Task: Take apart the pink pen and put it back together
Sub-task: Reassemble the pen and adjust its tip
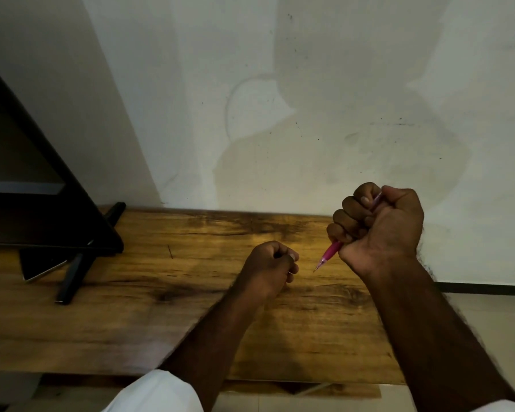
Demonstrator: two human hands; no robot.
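Observation:
My right hand [378, 230] is clenched in a fist around the pink pen [329, 253], raised above the wooden table [161, 307]. The pen's pink grip and thin metal tip stick out below the fist, pointing down and left; its top end shows between the fingers. My left hand [269, 267] rests lower, just left of the pen tip, with the fingers curled shut. A faint thin pale bit shows at its fingertips, too small to identify. The two hands are apart.
A dark monitor [42, 188] on a black stand [72, 275] fills the left side of the table, with a phone-like flat object [42, 269] lying under it. A pale wall rises behind the table. The table's right edge ends near my right forearm.

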